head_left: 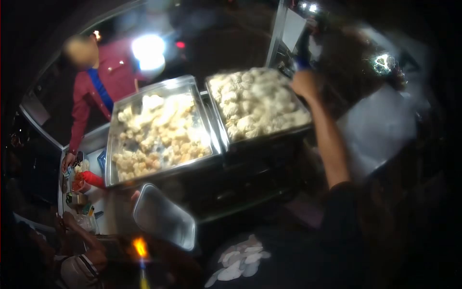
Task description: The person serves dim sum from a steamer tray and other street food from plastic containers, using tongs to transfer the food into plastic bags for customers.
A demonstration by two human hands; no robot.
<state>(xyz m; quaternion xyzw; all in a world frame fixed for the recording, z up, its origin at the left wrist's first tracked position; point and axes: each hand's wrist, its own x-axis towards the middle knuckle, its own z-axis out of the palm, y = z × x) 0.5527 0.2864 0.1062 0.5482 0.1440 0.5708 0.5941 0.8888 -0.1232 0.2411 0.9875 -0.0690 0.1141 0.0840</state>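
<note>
The right hand [304, 83] is raised with its fingers curled around a blurred blue-handled tool [302, 61], just above the far corner of the right tray [288, 132] of pale dumplings, while the left hand [136, 195] grips an empty steel tray [166, 219] tilted below the left tray [111, 159].

Shiny metal trays [211, 123] at centre frame hold pale, lumpy dumplings [159, 132]; a smooth, glossy steel plate [163, 216] gleams lower left; red cloth shirt [113, 72] upper left.

Two heaped trays [217, 126] abut, no gap; counter [109, 212] left cluttered with bottles [90, 179].
</note>
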